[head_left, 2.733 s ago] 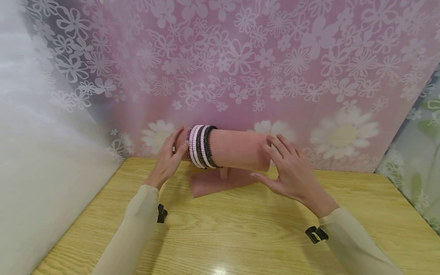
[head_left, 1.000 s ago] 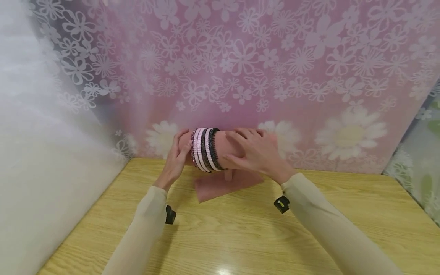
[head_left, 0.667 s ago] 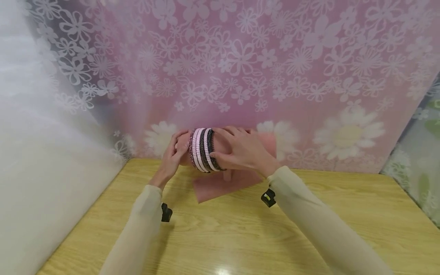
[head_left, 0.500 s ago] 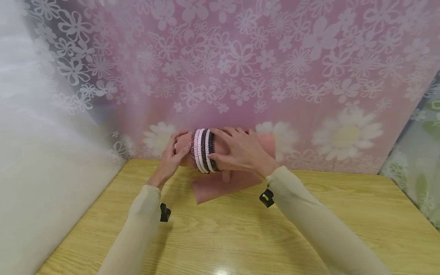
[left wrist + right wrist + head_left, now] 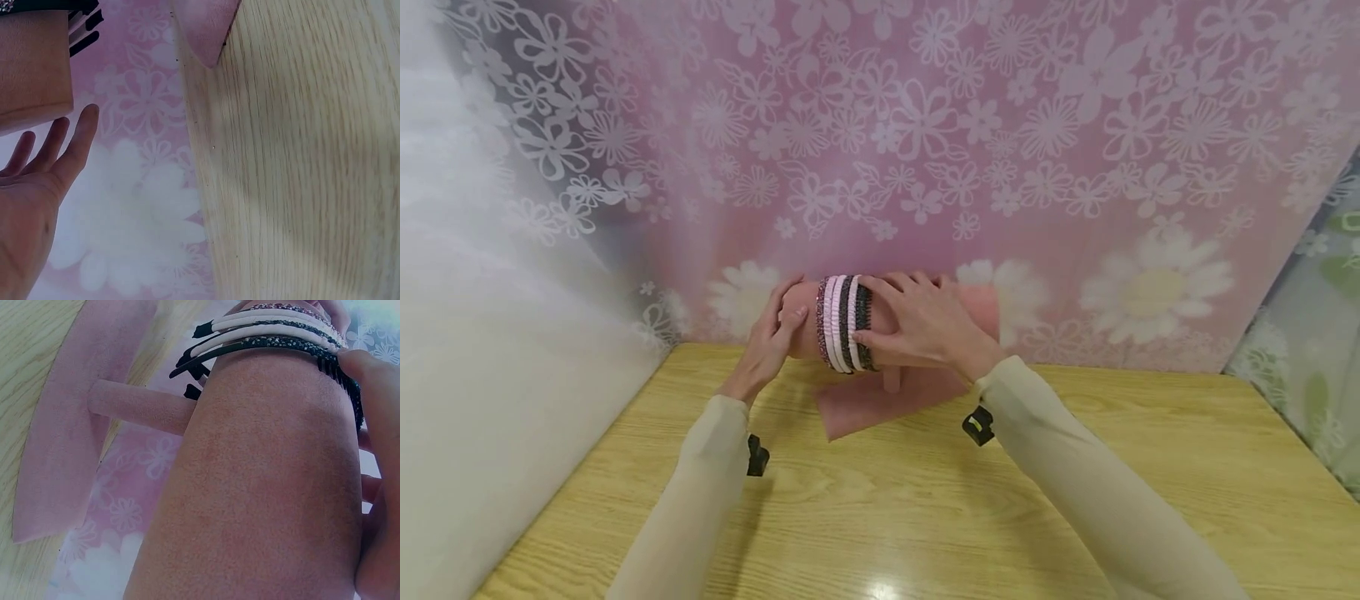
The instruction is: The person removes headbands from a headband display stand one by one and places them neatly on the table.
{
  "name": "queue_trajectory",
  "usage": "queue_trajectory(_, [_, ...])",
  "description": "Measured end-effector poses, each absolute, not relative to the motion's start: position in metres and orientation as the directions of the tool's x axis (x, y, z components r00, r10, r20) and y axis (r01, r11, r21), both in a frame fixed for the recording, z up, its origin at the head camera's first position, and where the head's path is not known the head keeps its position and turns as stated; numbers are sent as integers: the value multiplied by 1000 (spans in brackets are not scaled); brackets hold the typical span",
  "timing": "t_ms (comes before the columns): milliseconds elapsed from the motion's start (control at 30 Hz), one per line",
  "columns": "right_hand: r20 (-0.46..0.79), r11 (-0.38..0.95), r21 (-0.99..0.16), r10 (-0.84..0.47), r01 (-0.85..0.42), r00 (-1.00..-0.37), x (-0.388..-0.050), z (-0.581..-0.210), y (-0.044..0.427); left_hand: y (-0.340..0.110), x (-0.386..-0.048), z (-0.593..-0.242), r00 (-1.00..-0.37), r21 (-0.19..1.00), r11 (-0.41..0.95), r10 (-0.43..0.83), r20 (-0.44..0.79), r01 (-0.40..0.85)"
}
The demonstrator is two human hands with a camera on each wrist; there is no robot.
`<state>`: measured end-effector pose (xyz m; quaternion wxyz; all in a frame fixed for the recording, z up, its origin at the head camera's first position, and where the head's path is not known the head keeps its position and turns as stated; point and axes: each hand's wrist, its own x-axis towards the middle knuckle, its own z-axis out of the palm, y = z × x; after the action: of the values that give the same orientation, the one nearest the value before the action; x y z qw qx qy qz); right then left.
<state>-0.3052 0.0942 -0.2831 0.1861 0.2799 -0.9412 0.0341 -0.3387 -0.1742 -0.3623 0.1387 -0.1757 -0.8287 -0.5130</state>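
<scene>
A pink plush roll on a stand, a headband holder [image 5: 977,307], carries several headbands [image 5: 837,325] side by side near its left end. They are glittery purple, white and black, and the rightmost is a black toothed headband [image 5: 862,308]. My right hand [image 5: 928,321] reaches over the roll, thumb and forefinger at the black headband's front and top. In the right wrist view its other fingers curve behind the roll. My left hand [image 5: 769,337] is at the roll's left end, thumb in front. In the left wrist view, fairly straight fingers [image 5: 80,140] lie by the end's edge.
The holder's pink base [image 5: 857,408] stands on a wood-grain table [image 5: 880,500]. Close behind hangs a pink floral curtain [image 5: 925,125], with a white sheet [image 5: 512,333] along the left side.
My right hand has moved left from the roll's right end onto the black headband. The headbands are packed closer together. My left thumb has drawn back left from them.
</scene>
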Motion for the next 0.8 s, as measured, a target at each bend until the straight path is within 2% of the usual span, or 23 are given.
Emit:
queue_trajectory(400, [388, 811, -8, -537, -586, -749, -303, -282, 102, -166, -343, -364, -880, 776, 430, 109, 463, 462])
queue_trajectory(800, [346, 835, -18, -511, -550, -787, -302, -280, 99, -164, -344, -363, -891, 789, 427, 103, 443, 442])
